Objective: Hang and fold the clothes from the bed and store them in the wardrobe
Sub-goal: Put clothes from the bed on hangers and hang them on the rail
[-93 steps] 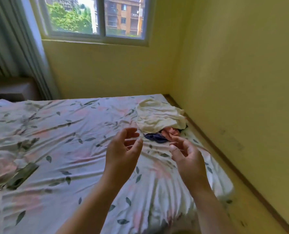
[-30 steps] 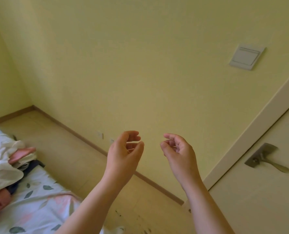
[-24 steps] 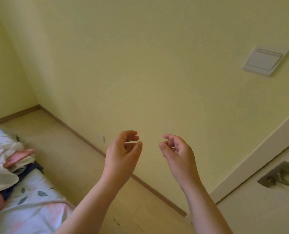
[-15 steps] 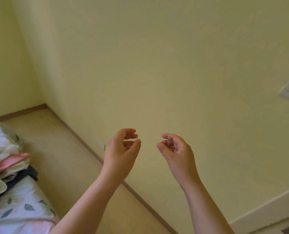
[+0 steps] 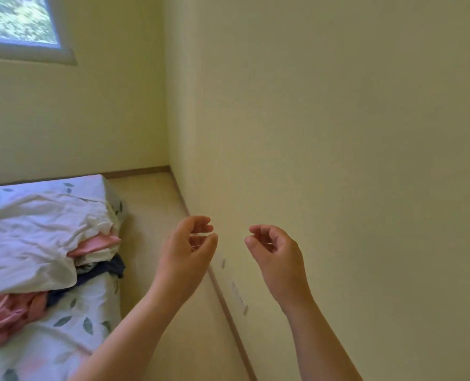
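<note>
**Yellow bedroom: clothes heaped on the bed, both hands empty**

A pale yellow wall (image 5: 338, 133) fills the view to the right of the bed (image 5: 85, 325), with a strip of light floor (image 5: 151, 215) between the two and a brown skirting board (image 5: 228, 306) running along the wall's foot. Above the bed's far end is the corner of a window (image 5: 16, 20).

The bed has a white sheet printed with leaves. The clothes lie in a heap on it, near the edge that faces the wall. A crumpled white garment (image 5: 30, 243) is on top, with a pink garment (image 5: 96, 244) and a dark blue garment (image 5: 110, 268) showing from beneath it.

Both hands are raised to the right of the bed, over the floor and skirting board and well clear of the heap. The left hand (image 5: 185, 254) is the nearer to the bed, and the right hand (image 5: 276, 257) is just beyond it in front of the wall. On each, the fingers are loosely curled with the thumb apart from them, and neither hand holds anything.
</note>
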### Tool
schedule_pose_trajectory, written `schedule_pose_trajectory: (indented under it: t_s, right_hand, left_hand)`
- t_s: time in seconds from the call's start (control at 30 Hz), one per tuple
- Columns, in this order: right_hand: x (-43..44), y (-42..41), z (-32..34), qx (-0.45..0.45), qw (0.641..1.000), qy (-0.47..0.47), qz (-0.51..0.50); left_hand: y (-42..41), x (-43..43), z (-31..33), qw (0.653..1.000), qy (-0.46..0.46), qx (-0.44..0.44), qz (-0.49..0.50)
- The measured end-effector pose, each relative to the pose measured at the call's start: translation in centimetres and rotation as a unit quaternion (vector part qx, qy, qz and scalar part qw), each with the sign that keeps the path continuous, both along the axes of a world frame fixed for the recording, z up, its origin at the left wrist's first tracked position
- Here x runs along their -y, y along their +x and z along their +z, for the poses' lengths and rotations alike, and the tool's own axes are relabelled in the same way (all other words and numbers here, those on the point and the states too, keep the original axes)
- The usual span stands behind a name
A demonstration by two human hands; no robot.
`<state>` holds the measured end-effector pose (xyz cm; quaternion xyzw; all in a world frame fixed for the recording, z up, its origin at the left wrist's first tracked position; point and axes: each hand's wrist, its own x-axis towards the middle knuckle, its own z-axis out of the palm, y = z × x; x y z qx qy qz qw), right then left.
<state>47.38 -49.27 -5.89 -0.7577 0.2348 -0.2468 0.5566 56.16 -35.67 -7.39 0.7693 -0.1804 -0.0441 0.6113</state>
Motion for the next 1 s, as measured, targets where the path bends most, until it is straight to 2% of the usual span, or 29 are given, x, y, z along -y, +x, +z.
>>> schedule_pose_trajectory:
  t_s: [0.2, 0.47, 0.73, 1.0]
  right_hand:
    - [3.8, 7.4, -0.1, 0.005, 0.994, 0.0, 0.113]
    - [3.9, 16.8, -1.5, -0.015, 0.972, 0.014, 0.235]
    - [0.5, 29.0, -2.3, -0.016, 0.947, -0.003, 0.32]
    - [-2.3, 40.1, -2.6, -0.023, 0.935, -0.001, 0.354]
  left_hand:
    - [4.0, 2.2, -0.2, 0.993, 0.014, 0.01, 0.113]
    - [9.1, 0.4, -1.4, 0.971, 0.025, -0.016, 0.236]
    - [18.5, -3.4, -1.9, 0.951, 0.017, -0.023, 0.309]
    - [28.2, -6.4, -2.0, 0.939, 0.014, -0.027, 0.343]
